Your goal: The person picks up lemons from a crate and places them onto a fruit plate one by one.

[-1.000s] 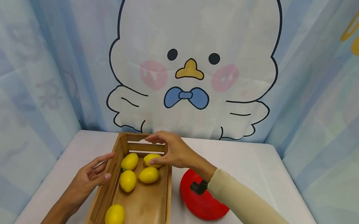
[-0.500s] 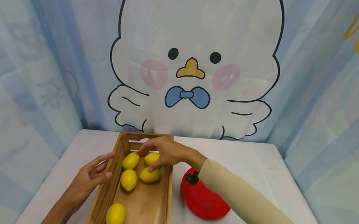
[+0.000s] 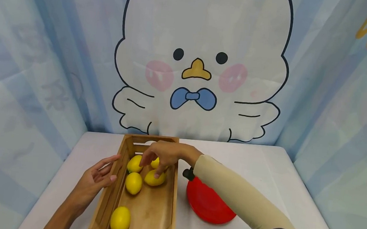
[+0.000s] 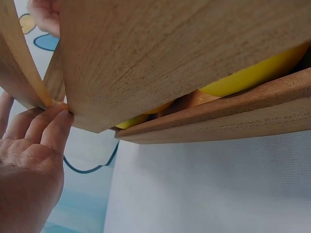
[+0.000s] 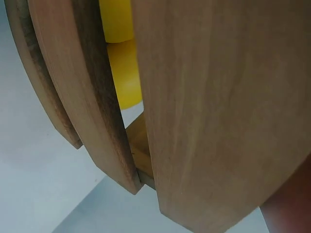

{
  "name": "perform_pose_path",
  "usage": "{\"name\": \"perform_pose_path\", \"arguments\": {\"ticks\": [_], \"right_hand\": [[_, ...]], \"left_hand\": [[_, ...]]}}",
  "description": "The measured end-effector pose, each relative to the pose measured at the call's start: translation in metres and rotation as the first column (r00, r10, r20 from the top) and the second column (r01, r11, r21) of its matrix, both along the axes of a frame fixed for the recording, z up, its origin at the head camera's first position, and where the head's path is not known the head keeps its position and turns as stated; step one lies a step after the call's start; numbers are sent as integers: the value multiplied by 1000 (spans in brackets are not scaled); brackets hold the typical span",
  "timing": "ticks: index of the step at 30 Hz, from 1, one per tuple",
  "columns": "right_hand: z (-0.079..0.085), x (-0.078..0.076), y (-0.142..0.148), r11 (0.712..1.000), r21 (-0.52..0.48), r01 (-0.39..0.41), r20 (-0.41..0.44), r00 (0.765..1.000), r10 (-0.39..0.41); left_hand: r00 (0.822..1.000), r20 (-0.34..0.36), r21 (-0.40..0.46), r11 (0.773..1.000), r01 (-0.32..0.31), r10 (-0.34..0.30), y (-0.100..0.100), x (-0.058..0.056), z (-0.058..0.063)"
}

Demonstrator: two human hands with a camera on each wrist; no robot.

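In the head view, a wooden slatted crate (image 3: 148, 213) holds several yellow lemons. Over its far part my right hand (image 3: 167, 155) reaches down, fingers bent and thumb spread apart from them. The thumb tip overlaps a lemon (image 3: 155, 178) on the right; a lemon behind it (image 3: 155, 163) shows between thumb and fingers. The fingertips are beside the far-left lemon (image 3: 134, 163); a firm grip cannot be made out. My left hand (image 3: 94, 179) rests its extended fingers on the crate's left side; the left wrist view shows fingertips (image 4: 53, 124) touching a slat. Slats hide the right hand in the right wrist view.
Two more lemons lie in the crate, one mid-left (image 3: 133, 183) and one in the near-left corner (image 3: 120, 218). A red plate (image 3: 210, 204) sits right of the crate on the white table (image 3: 263, 179), partly under the right forearm. Printed curtains surround the table.
My right hand has lowered into the crate and shifted slightly left and nearer, its thumb passing from the far-right lemon to the one in front. My left hand stays at the crate's side.
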State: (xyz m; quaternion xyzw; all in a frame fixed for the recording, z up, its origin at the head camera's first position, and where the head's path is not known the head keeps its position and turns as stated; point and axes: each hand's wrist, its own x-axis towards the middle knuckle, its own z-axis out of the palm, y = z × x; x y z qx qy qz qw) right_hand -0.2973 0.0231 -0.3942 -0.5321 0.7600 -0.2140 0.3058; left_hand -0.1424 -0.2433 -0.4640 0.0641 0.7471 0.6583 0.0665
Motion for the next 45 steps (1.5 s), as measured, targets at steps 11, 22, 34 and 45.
{"name": "perform_pose_path", "arguments": {"ticks": [11,22,34,45], "right_hand": [[-11,-6,-16,994,110,-10,-40,999,15],[-19,-7,-24,985,173,9,-77,997,5],[-24,-5,-31,965,259,39,-146,989,-1],[-27,-4,-34,948,316,38,-209,977,31]], "left_hand": [[1000,-6,11,1000,8,-8,-1,-1,-1],[1000,-22,3,1000,13,-13,-4,-2,-3],[999,-34,9,1000,18,-18,-5,-1,-4],[1000,-30,-10,1000,9,-9,-4,-2,-3]]}}
